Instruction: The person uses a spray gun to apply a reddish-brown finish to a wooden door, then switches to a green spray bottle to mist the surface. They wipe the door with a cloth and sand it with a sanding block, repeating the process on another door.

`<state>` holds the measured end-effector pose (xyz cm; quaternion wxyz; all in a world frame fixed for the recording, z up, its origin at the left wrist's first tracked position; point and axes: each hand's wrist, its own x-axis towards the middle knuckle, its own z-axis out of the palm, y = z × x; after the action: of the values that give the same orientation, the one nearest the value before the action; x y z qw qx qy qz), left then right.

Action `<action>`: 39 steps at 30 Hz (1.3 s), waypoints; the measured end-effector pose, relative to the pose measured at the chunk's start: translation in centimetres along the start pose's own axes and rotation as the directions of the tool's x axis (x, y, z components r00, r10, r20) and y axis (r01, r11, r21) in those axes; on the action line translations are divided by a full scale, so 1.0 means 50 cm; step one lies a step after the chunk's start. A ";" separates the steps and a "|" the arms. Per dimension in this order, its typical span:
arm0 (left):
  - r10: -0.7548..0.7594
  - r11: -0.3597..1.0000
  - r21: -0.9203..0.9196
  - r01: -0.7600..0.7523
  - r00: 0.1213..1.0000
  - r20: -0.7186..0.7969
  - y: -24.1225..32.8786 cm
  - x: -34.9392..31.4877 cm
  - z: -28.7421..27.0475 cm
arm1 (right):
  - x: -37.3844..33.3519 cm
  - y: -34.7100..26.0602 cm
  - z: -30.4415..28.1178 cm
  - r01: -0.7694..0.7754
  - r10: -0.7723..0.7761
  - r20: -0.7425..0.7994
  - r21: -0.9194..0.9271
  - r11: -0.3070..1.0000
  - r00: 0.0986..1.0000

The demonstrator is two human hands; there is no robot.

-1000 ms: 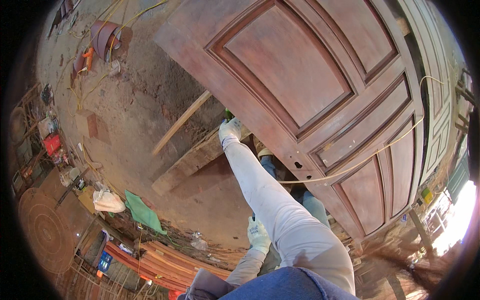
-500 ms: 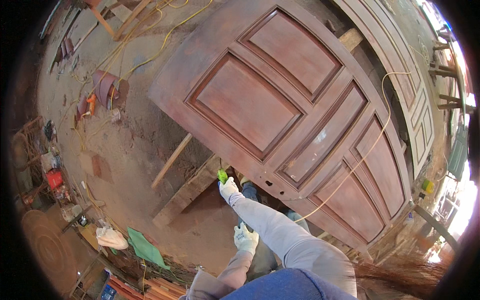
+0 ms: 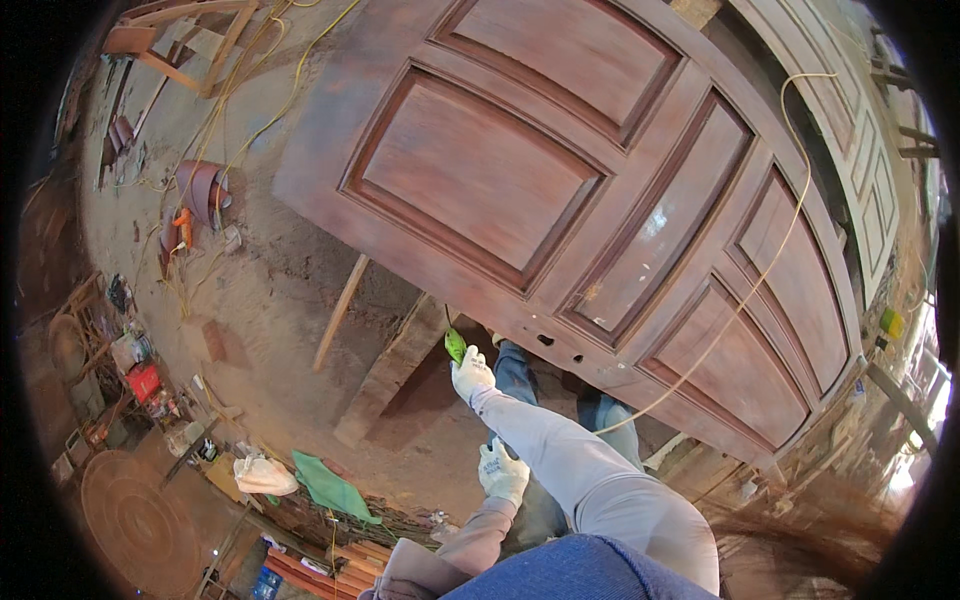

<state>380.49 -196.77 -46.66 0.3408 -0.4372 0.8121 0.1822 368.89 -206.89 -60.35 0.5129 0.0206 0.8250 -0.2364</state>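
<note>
My right hand (image 3: pixel 473 376), in a white glove, is closed round a bright green object (image 3: pixel 455 345) with a thin dark stem. It is just beside the near edge of a large reddish-brown panelled door (image 3: pixel 570 300) lying flat on supports; I cannot make out the object's exact kind. Lower down, my left hand (image 3: pixel 503 473), also gloved in white, hangs in front of my body with its fingers partly apart. Nothing shows in it. Two dark holes are cut in the door's edge, right of my right hand.
Under the door sticks out a wooden beam (image 3: pixel 390 370) and a thin stick (image 3: pixel 340 312). A yellowish cord (image 3: pixel 745 300) crosses the door. A second panelled door (image 3: pixel 860 140) lies beyond. Sanding paper (image 3: pixel 205 190), a green cloth (image 3: pixel 330 488) and a white bag (image 3: pixel 265 475) are at left.
The view has shifted, so the door sits higher in it and the clutter at left has moved. My right hand still grips the green object, and my left hand keeps nearly the same place.
</note>
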 end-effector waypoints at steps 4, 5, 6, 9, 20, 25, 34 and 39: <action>-0.069 0.997 -0.033 0.077 0.979 0.191 0.055 0.021 -0.101 | -0.054 0.096 -0.042 -0.005 -0.004 0.223 0.038 0.999 0.975; -0.060 0.997 -0.045 0.066 0.991 0.120 0.038 0.018 -0.084 | -0.094 0.085 -0.085 0.027 -0.024 0.323 -0.006 1.000 0.946; -0.037 0.998 -0.053 0.040 0.998 0.052 0.032 0.020 -0.077 | -0.150 0.059 -0.161 0.053 -0.030 0.410 -0.044 0.998 0.912; -0.017 0.995 -0.099 0.029 0.993 0.119 0.056 0.044 -0.113 | -0.239 0.051 -0.374 0.211 -0.218 0.301 0.056 0.976 0.928; 0.333 0.928 -0.082 -0.364 0.906 -0.262 0.629 0.550 -0.307 | -0.046 0.187 -1.070 0.045 0.159 -0.427 0.429 0.902 0.890; 0.072 0.997 -0.041 -0.067 0.990 0.125 1.008 0.661 -0.465 | 0.161 0.121 -1.261 0.265 -0.109 -0.726 0.104 0.959 0.679; -0.254 0.958 0.178 0.223 0.952 0.172 1.098 0.760 -0.417 | 0.556 -0.153 -1.506 0.069 -0.293 -0.575 -0.379 0.923 0.764; -0.305 0.938 0.228 0.260 0.933 0.191 1.121 0.750 -0.412 | 0.694 -0.171 -1.542 -0.050 -0.163 -0.623 -0.309 0.950 0.765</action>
<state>311.17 -200.07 -59.05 0.4947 -0.4905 0.7108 0.0970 285.64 -190.02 -58.96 0.1896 -0.0052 0.9769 -0.0990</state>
